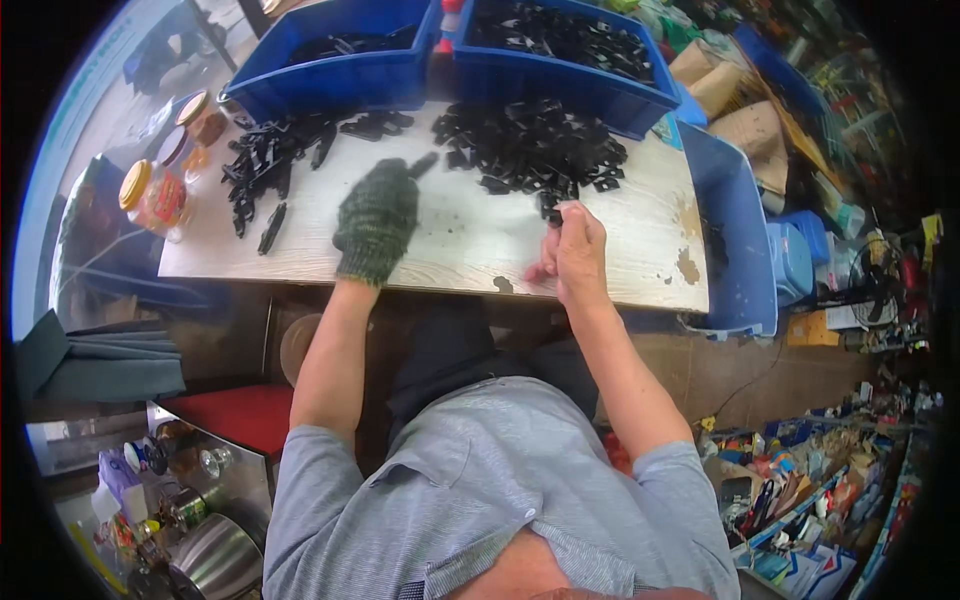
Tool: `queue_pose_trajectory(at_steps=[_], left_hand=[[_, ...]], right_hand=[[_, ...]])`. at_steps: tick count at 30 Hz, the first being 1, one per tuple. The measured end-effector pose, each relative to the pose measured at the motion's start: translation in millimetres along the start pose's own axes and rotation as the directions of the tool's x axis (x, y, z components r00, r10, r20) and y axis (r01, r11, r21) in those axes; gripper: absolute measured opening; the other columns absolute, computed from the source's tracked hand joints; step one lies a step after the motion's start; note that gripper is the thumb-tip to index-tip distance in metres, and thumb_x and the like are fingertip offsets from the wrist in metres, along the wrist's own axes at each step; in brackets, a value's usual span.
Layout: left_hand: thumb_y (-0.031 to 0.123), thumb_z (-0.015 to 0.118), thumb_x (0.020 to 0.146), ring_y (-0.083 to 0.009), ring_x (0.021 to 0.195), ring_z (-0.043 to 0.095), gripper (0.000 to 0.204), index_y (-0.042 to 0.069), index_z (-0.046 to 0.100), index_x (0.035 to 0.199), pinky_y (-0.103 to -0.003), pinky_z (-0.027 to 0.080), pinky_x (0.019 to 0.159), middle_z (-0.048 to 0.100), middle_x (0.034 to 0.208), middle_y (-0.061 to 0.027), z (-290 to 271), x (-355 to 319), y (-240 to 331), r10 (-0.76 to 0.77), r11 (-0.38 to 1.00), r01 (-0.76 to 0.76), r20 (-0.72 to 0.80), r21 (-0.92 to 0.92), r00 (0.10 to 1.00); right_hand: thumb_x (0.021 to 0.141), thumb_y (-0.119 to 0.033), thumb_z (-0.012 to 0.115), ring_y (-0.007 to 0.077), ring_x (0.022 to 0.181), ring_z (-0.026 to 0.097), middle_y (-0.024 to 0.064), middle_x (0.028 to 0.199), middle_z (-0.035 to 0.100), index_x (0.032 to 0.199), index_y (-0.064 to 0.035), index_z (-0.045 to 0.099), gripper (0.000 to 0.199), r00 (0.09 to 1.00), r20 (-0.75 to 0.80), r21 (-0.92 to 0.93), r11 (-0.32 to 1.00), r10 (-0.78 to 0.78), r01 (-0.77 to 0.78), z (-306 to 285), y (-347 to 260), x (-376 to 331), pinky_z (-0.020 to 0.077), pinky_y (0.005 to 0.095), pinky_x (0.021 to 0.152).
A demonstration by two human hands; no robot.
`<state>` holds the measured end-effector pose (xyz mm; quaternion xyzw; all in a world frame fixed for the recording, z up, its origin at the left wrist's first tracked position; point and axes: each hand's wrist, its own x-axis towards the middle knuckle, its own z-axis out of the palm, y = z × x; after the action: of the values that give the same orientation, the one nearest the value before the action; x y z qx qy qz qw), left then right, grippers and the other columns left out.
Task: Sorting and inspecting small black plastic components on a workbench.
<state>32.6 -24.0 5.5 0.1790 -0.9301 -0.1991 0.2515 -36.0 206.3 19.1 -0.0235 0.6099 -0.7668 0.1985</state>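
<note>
My left hand (377, 218) wears a dark green knit glove and grips a long black plastic strip (422, 165) that sticks out beyond the fingers, over the pale wooden tabletop (470, 245). My bare right hand (573, 247) pinches a small black plastic piece (549, 207) at the near edge of a heap of square black parts (530, 148). A second heap of long black strips (270, 165) lies to the left of the gloved hand.
Two blue bins (330, 75) (560, 75) with black parts stand at the table's far edge, a third blue bin (740, 240) at its right end. Jars with yellow lids (155, 197) stand at the left. Cluttered shelves fill the right; metal pots sit at lower left.
</note>
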Motion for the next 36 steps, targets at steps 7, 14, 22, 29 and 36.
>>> queue_pose_trajectory(at_steps=[7, 14, 22, 29, 36], left_hand=[[0.015, 0.059, 0.094, -0.0362, 0.092, 0.066, 0.020, 0.005, 0.065, 0.110, -0.043, 0.052, 0.082, 0.068, 0.098, -0.0180, 25.7, -46.7, 74.4, 0.188, 0.771, -0.106, 0.066, -0.628, 0.980], [0.017, 0.056, 0.097, -0.0365, 0.095, 0.065, 0.025, 0.004, 0.063, 0.117, -0.043, 0.051, 0.083, 0.067, 0.104, -0.0189, 41.6, -43.7, 80.3, 0.269, 0.732, -0.150, 0.079, -0.664, 0.960], [0.018, 0.055, 0.098, -0.0374, 0.103, 0.063, 0.033, 0.004, 0.057, 0.128, -0.044, 0.049, 0.087, 0.064, 0.117, -0.0210, 68.4, -52.2, 105.1, 0.004, 0.612, 0.042, 0.057, -0.789, 0.998], [0.018, 0.055, 0.097, -0.0373, 0.106, 0.062, 0.035, 0.004, 0.054, 0.130, -0.044, 0.048, 0.089, 0.064, 0.118, -0.0215, 51.6, -51.5, 87.9, 0.085, 0.599, 0.044, 0.118, -0.800, 0.989], [0.017, 0.055, 0.097, -0.0390, 0.101, 0.063, 0.031, 0.006, 0.056, 0.126, -0.045, 0.050, 0.084, 0.066, 0.112, -0.0202, 59.8, -47.7, 98.1, 0.077, 0.632, -0.032, 0.022, -0.774, 0.997]], right_hand=[[0.100, -0.033, 0.046, 0.0112, 0.041, 0.036, -0.0002, 0.053, 0.037, 0.081, -0.0095, 0.049, 0.030, 0.995, -0.005, 0.029, 0.994, -0.104, 0.104, -2.9, 4.0, 0.6, 0.0486, 0.0365, 0.036], [0.099, -0.034, 0.049, 0.0091, 0.048, 0.042, -0.0012, 0.064, 0.045, 0.083, -0.0076, 0.056, 0.031, 0.972, -0.012, -0.062, 0.970, -0.236, 0.235, -15.1, 27.0, 13.8, 0.0418, 0.0280, 0.044], [0.098, -0.031, 0.050, 0.0067, 0.057, 0.045, -0.0034, 0.069, 0.046, 0.081, -0.0084, 0.056, 0.029, 0.940, -0.017, -0.277, 0.905, -0.342, 0.324, -16.2, 24.0, 11.9, 0.0406, 0.0233, 0.052], [0.098, -0.030, 0.051, 0.0061, 0.059, 0.046, -0.0050, 0.071, 0.046, 0.080, -0.0104, 0.056, 0.026, 0.983, -0.095, -0.094, 0.985, -0.155, 0.146, -8.0, 14.8, 5.4, 0.0400, 0.0230, 0.049], [0.098, -0.028, 0.050, 0.0054, 0.058, 0.043, -0.0060, 0.069, 0.044, 0.079, -0.0112, 0.055, 0.026, 0.972, -0.092, -0.144, 0.969, -0.217, 0.203, -6.9, 17.0, 5.3, 0.0389, 0.0225, 0.048]])
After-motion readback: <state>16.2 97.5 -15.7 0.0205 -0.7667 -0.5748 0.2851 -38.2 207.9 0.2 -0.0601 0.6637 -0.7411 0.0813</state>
